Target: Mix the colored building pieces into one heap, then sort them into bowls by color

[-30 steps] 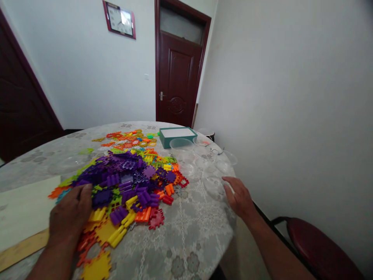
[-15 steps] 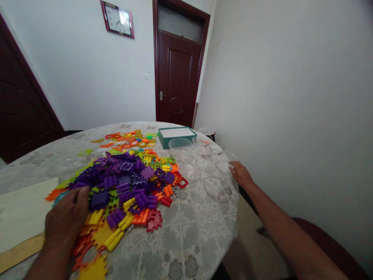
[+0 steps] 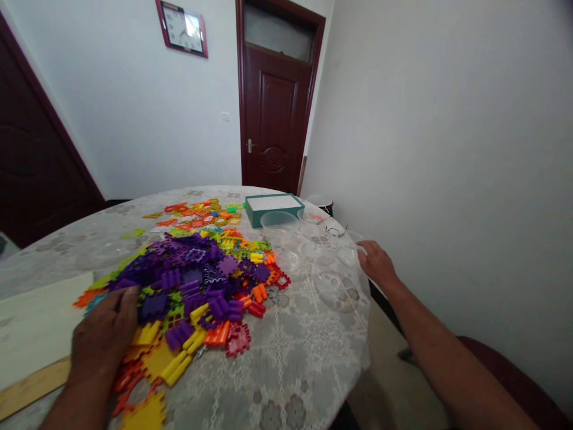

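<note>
The person's left hand (image 3: 105, 334) lies flat on the near-left side of the heap of plastic building pieces (image 3: 197, 280), palm down, fingers spread loosely over yellow and orange pieces; its grip is closed on nothing. The heap covers the middle of the round desk (image 3: 286, 364), mostly purple at its centre, with yellow, orange and red pieces spilling toward the near edge and a thinner scatter of orange and green ones toward the far edge.

The right hand (image 3: 378, 263) reaches out to the right edge of the desk and touches the rim of a clear plastic bowl (image 3: 349, 254) that stands there. Its fingers curl at the rim, though I cannot tell whether they actually pinch it. Several more clear bowls (image 3: 286, 236) stand just beside it, between the heap and the right edge, and another lies a little nearer, by the person's forearm.

A teal box (image 3: 274, 209) with a white top sits at the far edge behind the bowls. A pale board (image 3: 36, 325) lies along the left edge, just beside the left hand. On the far wall hang a clock (image 3: 183, 30) and a dark wooden door (image 3: 275, 113).
</note>
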A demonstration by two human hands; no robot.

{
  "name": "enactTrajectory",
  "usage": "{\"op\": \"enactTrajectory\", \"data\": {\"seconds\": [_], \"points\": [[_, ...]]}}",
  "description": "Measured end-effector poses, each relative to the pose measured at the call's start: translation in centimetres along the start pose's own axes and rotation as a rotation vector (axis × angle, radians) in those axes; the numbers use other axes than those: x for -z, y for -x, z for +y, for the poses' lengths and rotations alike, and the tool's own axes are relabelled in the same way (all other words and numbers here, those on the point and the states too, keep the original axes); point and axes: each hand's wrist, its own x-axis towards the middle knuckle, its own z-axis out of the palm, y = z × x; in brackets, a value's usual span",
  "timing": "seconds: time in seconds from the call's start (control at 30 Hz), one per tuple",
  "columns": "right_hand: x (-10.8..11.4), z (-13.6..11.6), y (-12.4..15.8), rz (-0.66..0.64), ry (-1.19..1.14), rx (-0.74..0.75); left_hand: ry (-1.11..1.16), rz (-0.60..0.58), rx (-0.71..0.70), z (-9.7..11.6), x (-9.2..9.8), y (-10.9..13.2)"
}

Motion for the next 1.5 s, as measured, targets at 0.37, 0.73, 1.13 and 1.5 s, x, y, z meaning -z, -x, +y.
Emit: {"op": "enactTrajectory", "data": {"seconds": [0.37, 0.73, 1.13, 1.5], "points": [[0.8, -6.6, -9.7, -0.490, 0.151, 0.314, -0.021, 0.027, -0.014, -0.4, -0.4, -0.4], [-0.5, -5.7, -10.9, -0.670, 0.196, 0.383, -0.005, 0.046, -0.018, -0.5, -0.5, -0.1], [0.3, -6.6, -9.3, -0.564, 0.283, 0.339, 0.002, 0.042, -0.039, -0.5, -0.5, -0.2], [4.6, -14.9, -4.3, -0.073, -0.075, 0.285, 0.106, 0.142, -0.213, 0.3, -0.6, 0.8]]}}
